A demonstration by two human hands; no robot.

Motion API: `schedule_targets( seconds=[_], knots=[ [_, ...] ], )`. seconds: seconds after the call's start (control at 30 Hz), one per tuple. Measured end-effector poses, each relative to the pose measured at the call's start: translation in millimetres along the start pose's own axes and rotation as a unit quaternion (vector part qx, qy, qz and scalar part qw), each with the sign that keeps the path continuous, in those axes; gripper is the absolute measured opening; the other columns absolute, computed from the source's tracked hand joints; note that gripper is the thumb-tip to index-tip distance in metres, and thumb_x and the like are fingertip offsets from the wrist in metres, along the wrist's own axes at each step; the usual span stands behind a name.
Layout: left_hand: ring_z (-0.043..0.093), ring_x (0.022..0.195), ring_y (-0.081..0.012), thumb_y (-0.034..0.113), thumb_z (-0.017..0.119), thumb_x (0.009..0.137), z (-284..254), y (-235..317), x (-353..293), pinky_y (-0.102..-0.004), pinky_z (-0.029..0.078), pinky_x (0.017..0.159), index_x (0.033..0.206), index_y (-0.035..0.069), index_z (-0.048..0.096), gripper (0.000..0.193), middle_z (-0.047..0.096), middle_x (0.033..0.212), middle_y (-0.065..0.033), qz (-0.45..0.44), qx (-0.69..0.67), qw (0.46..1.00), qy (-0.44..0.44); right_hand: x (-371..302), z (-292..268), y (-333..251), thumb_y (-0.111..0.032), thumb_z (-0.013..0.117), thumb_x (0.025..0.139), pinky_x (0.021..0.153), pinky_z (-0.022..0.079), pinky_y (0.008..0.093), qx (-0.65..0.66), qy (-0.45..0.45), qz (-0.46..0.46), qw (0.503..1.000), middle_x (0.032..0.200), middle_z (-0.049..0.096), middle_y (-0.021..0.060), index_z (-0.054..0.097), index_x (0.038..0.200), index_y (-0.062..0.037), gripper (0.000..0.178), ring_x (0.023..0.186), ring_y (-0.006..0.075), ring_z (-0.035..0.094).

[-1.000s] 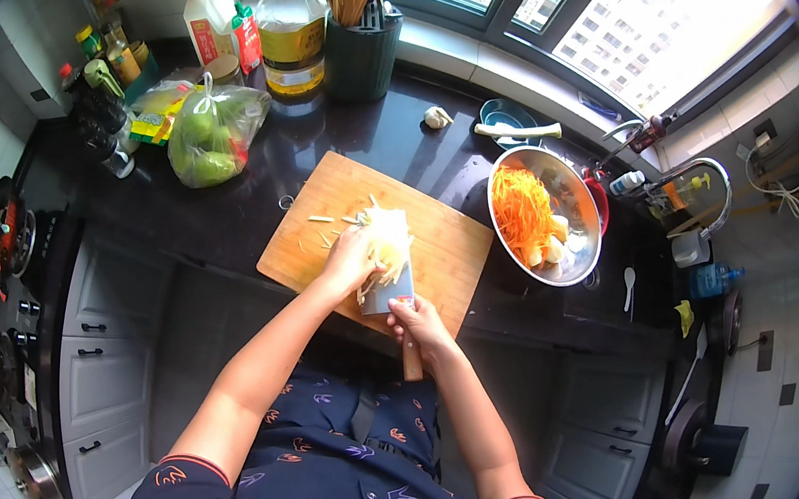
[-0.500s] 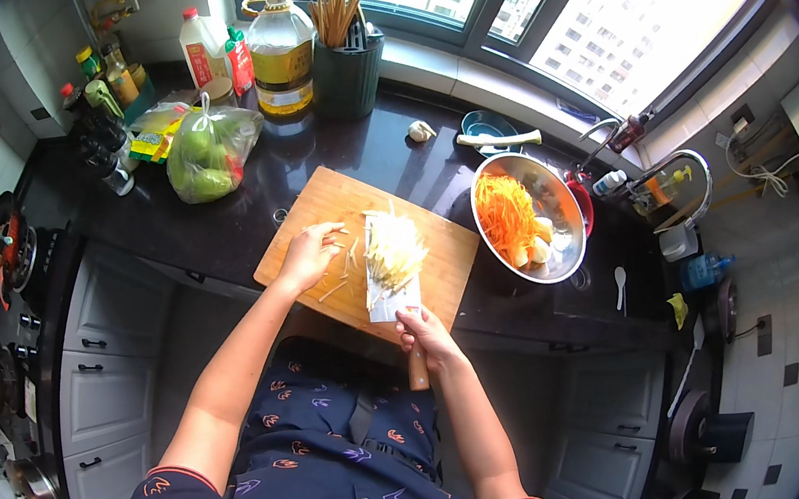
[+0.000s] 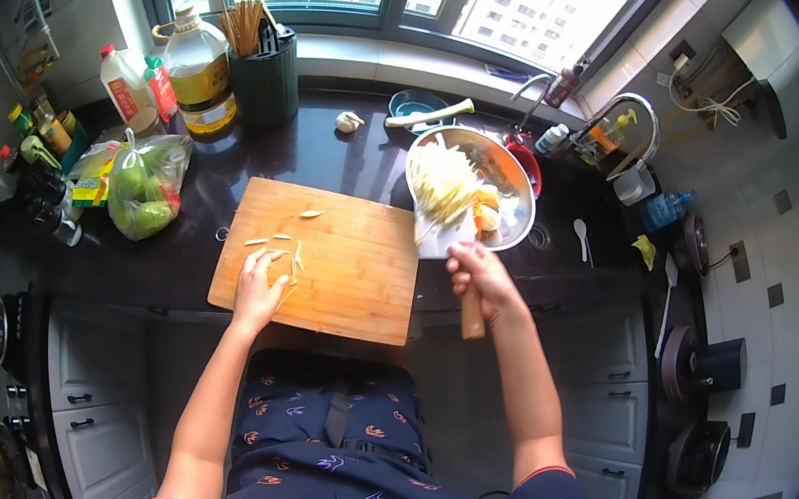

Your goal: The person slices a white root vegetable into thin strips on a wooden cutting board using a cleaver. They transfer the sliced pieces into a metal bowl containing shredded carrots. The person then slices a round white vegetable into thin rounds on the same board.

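My right hand grips the wooden handle of a kitchen cleaver. A heap of pale yellow vegetable shreds lies on the blade, over the left side of a steel bowl. Beneath the shreds, most of the bowl's contents are hidden; pale chunks and a little orange show beside them. My left hand rests on the left part of the wooden cutting board, thumb and fingers apart. Several loose pale strips lie by its fingertips, and nothing shows in its grasp.
Behind the board, a garlic bulb and a blue dish sit on the dark counter. An oil jug, a chopstick and knife holder and a bag of green produce stand farther left. A white spoon lies right of the bowl.
My right hand has carried the cleaver and shreds from the board rightward over the bowl. My left hand has come down among the loose strips. The view has shifted to the right.
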State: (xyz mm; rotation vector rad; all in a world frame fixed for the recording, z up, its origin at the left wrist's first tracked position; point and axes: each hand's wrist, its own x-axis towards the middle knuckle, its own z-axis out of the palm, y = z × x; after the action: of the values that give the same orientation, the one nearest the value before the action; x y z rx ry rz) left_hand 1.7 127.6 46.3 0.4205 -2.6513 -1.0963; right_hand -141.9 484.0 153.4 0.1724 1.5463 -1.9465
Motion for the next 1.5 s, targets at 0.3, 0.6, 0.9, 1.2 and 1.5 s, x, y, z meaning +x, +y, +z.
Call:
schedule_targets(
  seconds=[0.3,0.6,0.9,1.2,1.5],
  knots=[
    [0.05,0.133,-0.0372,0.01,0.075,0.086,-1,5,-10,-0.0415,0.04,0.112,0.128,0.006,0.063,0.044,0.053,0.14,-0.0208,-0.009,-0.007,1.0,0.014,59,-61,-80,-0.012,0.068,0.094,0.045,0.047,0.025,-0.207,0.171,-0.137,0.954,0.072,0.061,0.0021,0.057,0.096,-0.0048,0.013,0.052,0.0068,0.054],
    [0.05,0.133,-0.0375,0.009,0.075,0.085,-16,-2,-18,-0.0416,0.04,0.112,0.128,0.006,0.062,0.044,0.054,0.14,-0.0208,-0.012,0.011,1.0,0.022,92,-74,-84,-0.007,0.065,0.088,0.044,0.046,0.0273,-0.414,0.22,-0.122,0.875,0.067,0.061,0.0037,0.059,0.092,-0.0026,0.008,0.05,0.0097,0.055],
    [0.05,0.131,-0.0377,0.011,0.075,0.086,-4,7,-18,-0.0428,0.041,0.111,0.129,0.005,0.061,0.046,0.054,0.138,-0.0208,0.007,0.0,1.0,0.013,67,-61,-90,-0.011,0.062,0.087,0.047,0.05,0.0323,-0.487,0.251,-0.185,0.816,0.068,0.066,0.0097,0.063,0.097,0.0023,0.017,0.052,0.0151,0.062],
    [0.051,0.131,-0.0374,0.015,0.072,0.09,30,99,44,-0.0438,0.041,0.111,0.131,0.005,0.059,0.044,0.056,0.137,-0.019,0.164,-0.014,0.986,-0.031,72,-62,-84,-0.021,0.063,0.085,0.084,0.053,0.0471,-0.575,0.256,-0.191,0.753,0.097,0.071,0.027,0.068,0.11,0.0017,0.034,0.096,0.0404,0.069],
    [0.055,0.12,-0.0379,0.023,0.075,0.087,114,247,194,-0.0445,0.046,0.103,0.121,0.005,0.06,0.041,0.059,0.121,-0.0188,0.296,-0.149,0.942,-0.057,53,-60,-87,-0.013,0.065,0.09,0.045,0.048,0.0289,-0.415,0.212,-0.196,0.863,0.064,0.063,0.0044,0.062,0.095,0.0007,0.015,0.048,0.0105,0.058]
  ],
)
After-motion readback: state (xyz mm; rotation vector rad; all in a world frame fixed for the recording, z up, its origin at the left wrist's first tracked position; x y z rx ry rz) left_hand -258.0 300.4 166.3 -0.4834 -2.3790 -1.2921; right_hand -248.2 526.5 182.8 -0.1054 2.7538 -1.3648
